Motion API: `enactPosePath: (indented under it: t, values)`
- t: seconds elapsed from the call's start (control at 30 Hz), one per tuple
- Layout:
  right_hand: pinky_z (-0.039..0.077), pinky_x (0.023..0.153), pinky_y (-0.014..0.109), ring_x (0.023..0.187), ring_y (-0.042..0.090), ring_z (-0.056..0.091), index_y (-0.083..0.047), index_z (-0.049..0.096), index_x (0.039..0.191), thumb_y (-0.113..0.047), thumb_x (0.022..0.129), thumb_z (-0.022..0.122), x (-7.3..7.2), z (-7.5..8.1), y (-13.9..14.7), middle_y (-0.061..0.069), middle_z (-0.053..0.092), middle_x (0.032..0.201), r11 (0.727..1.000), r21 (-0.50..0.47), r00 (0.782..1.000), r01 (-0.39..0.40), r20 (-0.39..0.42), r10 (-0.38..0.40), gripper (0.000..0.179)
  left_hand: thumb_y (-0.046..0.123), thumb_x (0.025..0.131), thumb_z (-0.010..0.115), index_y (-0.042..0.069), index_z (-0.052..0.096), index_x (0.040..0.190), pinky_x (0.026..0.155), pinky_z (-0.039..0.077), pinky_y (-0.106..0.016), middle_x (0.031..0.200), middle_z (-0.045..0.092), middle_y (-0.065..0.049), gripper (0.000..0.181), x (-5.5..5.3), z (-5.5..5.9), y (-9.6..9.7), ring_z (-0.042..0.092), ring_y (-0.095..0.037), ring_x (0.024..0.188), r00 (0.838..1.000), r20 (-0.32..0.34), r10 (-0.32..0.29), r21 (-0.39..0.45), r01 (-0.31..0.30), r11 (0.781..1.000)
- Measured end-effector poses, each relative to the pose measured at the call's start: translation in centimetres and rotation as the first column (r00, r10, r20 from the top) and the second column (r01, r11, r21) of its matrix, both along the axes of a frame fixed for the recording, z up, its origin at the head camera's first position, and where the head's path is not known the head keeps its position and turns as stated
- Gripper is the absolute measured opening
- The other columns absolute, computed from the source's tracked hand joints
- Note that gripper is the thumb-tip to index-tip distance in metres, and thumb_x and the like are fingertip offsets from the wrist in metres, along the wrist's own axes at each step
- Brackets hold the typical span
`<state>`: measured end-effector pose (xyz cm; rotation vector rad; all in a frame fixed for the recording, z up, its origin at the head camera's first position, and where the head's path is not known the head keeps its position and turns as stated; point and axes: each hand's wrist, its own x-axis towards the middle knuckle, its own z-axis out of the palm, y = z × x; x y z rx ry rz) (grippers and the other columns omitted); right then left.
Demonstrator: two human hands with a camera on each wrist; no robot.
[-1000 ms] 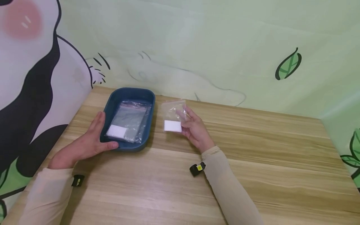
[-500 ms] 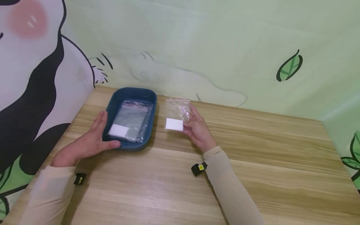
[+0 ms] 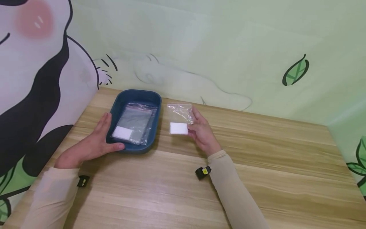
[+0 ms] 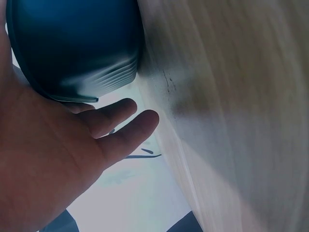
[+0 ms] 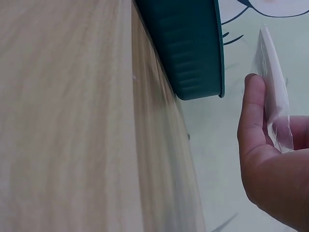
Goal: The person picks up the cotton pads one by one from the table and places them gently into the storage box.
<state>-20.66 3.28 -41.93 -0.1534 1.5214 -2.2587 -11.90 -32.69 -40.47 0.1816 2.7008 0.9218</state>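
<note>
My right hand [image 3: 202, 135] pinches a small clear zip bag [image 3: 178, 111] by its right edge, with the thumb in front. A white rectangle [image 3: 179, 128] fills the bag's lower part. The right wrist view shows the bag [image 5: 276, 94] edge-on between thumb and fingers, raised above the tabletop. To its left stands a dark blue plastic bin [image 3: 140, 150], holding similar clear zip bags [image 3: 137, 124]; the top one has a white rectangle too. My left hand [image 3: 91, 144] rests against the bin's left side, fingers straight and thumb along the front rim.
The wooden table [image 3: 160, 190] runs back to a pale green wall cloth [image 3: 217, 47] printed with leaves and a large panda-like figure at left. The bin sits near the table's back edge. Each wrist carries a small black camera band [image 3: 203, 172].
The zip bag in my right hand has turned to face the head camera more squarely, and the thumb now lies by the white rectangle. My left hand stays on the bin; the head view shifts slightly.
</note>
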Motion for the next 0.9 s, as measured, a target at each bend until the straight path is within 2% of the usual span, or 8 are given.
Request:
enactPosePath:
  t: [0.2,0.43,0.5,0.6,0.7,0.77,0.9]
  values:
    - [0.054,0.070,0.023,0.090,0.016,0.062,-0.021,0.013,0.164,0.018,0.092,0.039,0.10,-0.09,0.02,0.005,0.016,0.168,1.000,-0.001,1.000,0.022,-0.011,-0.022,0.086,0.051,0.087,0.076,0.001,-0.019,0.156,0.112,0.015,-0.069,0.163,-0.022,-0.024,0.128,-0.05,-0.05,-0.05,-0.006,-0.049,0.148,1.000,-0.005,-0.007,0.000,0.007,1.000]
    - [0.047,0.063,0.018,0.075,0.011,0.054,-0.021,0.019,0.163,0.019,0.091,0.042,0.04,-0.07,-0.09,-0.002,0.012,0.169,1.000,0.015,0.999,0.027,-0.040,-0.026,0.085,0.051,0.088,0.076,0.001,-0.020,0.156,0.112,0.015,-0.069,0.163,-0.023,-0.023,0.128,-0.04,-0.01,-0.16,-0.006,-0.050,0.148,1.000,-0.004,-0.007,-0.003,0.007,1.000]
    - [0.048,0.064,0.018,0.081,0.012,0.057,-0.019,0.020,0.163,0.019,0.091,0.041,0.00,-0.06,-0.06,-0.002,0.014,0.168,1.000,0.017,0.999,0.026,-0.045,-0.025,0.084,0.051,0.088,0.076,0.001,-0.020,0.156,0.112,0.015,-0.069,0.162,-0.024,-0.023,0.128,-0.03,0.01,-0.20,-0.006,-0.049,0.148,1.000,-0.005,-0.007,-0.003,0.007,1.000]
    - [0.053,0.072,0.021,0.108,0.024,0.060,-0.016,0.019,0.163,0.019,0.092,0.039,-0.01,-0.01,0.00,-0.001,0.015,0.168,1.000,0.000,0.999,0.027,-0.045,-0.027,0.082,0.051,0.087,0.076,0.001,-0.020,0.156,0.112,0.015,-0.069,0.162,-0.024,-0.023,0.128,0.01,0.04,-0.23,-0.006,-0.050,0.148,1.000,-0.005,-0.006,-0.003,0.006,1.000]
    - [0.056,0.079,0.026,0.135,0.040,0.044,-0.014,0.018,0.162,0.020,0.092,0.038,0.02,0.06,0.06,0.000,0.015,0.168,0.999,-0.027,0.999,0.029,-0.043,-0.030,0.080,0.051,0.087,0.076,0.002,-0.020,0.156,0.112,0.015,-0.069,0.163,-0.023,-0.023,0.128,0.02,0.02,-0.19,-0.006,-0.049,0.149,1.000,-0.003,-0.003,-0.002,0.003,1.000]
    - [0.057,0.080,0.028,0.141,0.044,0.035,-0.013,0.017,0.163,0.020,0.092,0.037,0.07,0.15,0.02,0.001,0.014,0.168,0.999,-0.039,0.998,0.032,-0.044,-0.034,0.080,0.051,0.087,0.076,0.002,-0.020,0.156,0.112,0.015,-0.068,0.163,-0.023,-0.023,0.128,0.01,-0.02,-0.16,-0.007,-0.048,0.149,1.000,-0.002,-0.002,0.000,0.002,1.000]
    - [0.056,0.075,0.024,0.139,0.033,0.041,-0.012,0.017,0.163,0.019,0.093,0.038,0.17,0.38,-0.18,0.002,0.015,0.168,0.999,-0.019,0.997,0.042,-0.063,-0.043,0.079,0.051,0.087,0.076,0.002,-0.020,0.156,0.112,0.015,-0.068,0.163,-0.024,-0.023,0.128,-0.06,-0.03,-0.19,-0.007,-0.049,0.149,1.000,-0.007,-0.008,-0.002,0.008,1.000]
